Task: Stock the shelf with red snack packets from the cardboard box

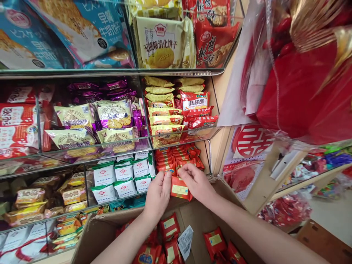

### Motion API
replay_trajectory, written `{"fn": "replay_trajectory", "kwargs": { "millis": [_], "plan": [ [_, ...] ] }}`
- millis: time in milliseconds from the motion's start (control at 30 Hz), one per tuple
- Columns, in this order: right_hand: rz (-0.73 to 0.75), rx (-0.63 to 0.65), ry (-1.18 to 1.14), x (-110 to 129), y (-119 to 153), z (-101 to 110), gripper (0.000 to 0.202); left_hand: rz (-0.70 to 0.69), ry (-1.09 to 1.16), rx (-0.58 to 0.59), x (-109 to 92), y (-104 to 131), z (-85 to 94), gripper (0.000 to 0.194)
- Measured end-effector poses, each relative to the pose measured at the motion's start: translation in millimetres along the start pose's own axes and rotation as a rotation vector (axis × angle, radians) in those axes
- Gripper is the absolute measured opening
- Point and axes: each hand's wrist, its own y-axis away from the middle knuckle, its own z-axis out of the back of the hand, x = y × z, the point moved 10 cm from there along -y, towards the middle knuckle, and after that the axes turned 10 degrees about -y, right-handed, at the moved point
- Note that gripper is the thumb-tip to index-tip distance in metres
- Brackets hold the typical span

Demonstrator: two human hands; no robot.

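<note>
My left hand (159, 192) is closed at the left edge of a small red snack packet (180, 188) with a pale label. My right hand (196, 181) pinches the same packet from its upper right, fingers bent and partly hidden behind it. Just beyond, similar red packets (165, 161) stand in rows in the low shelf compartment. Beneath my forearms is an open cardboard box (95, 233). Loose red packets (169, 227) lie in it, along with a white printed slip (185, 242).
White-and-green packets (125, 181) fill the compartment at left. A clear shelf lip (181, 141) runs above my hands, fronting walnut cookie packs (166, 132). At right stand a wooden shelf side (224, 146) and hanging red decorations (305, 84) in plastic.
</note>
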Motion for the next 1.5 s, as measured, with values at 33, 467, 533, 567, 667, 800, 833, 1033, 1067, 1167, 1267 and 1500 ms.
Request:
{"fn": "replay_trajectory", "kwargs": {
  "millis": [33, 467, 533, 567, 667, 800, 833, 1033, 1067, 1167, 1267, 1500],
  "plan": [
    [-0.017, -0.085, 0.008, -5.1, 1.1, 5.1, 0.035, 0.014, -0.012, -0.016, 1.3, 0.2, 0.5, 0.033],
    [0.049, -0.3, 0.036, -13.0, 13.5, 30.6, 0.035, 0.055, 0.04, 0.039, 3.9, 2.2, -9.4, 0.033],
    [0.031, -0.321, -0.059, -15.0, 13.0, 33.5, 0.037, 0.06, 0.052, 0.044, 4.2, 0.9, -10.1, 0.033],
    [0.015, -0.331, -0.115, -16.7, 12.5, 34.4, 0.038, 0.054, 0.065, 0.045, 3.5, 0.2, -10.4, 0.033],
    [-0.017, -0.337, -0.244, -19.5, 11.2, 33.7, 0.039, 0.021, 0.114, 0.049, 0.8, -0.8, -11.7, 0.032],
    [0.013, -0.327, -0.232, -13.0, 11.2, 35.9, 0.035, 0.008, 0.146, 0.062, 1.2, 0.6, -14.4, 0.032],
    [0.028, -0.332, -0.203, -10.6, 11.4, 39.2, 0.034, 0.01, 0.14, 0.072, 1.4, 1.6, -15.2, 0.033],
    [0.202, -0.537, 0.165, 16.6, 19.9, 82.1, 0.029, 0.161, 0.207, 0.275, 6.3, 12.3, -28.3, 0.038],
    [0.266, -0.556, 0.261, 25.7, 22.5, 84.0, 0.028, 0.161, 0.252, 0.338, 3.7, 14.0, -32.7, 0.046],
    [0.565, -0.383, 0.569, 57.7, 29.0, 52.2, 0.026, 0.177, 0.458, 0.492, -2.8, 15.9, -43.5, 0.063],
    [0.91, -0.085, 0.787, 78.0, 48.8, -5.0, 0.03, 0.292, 0.653, 0.535, 1.8, 13.5, -48.3, 0.066],
    [0.992, 0.035, 0.68, 80.7, 62.4, -26.8, 0.031, 0.293, 0.7, 0.499, 0.8, 8.9, -46.2, 0.058]
  ]
}}
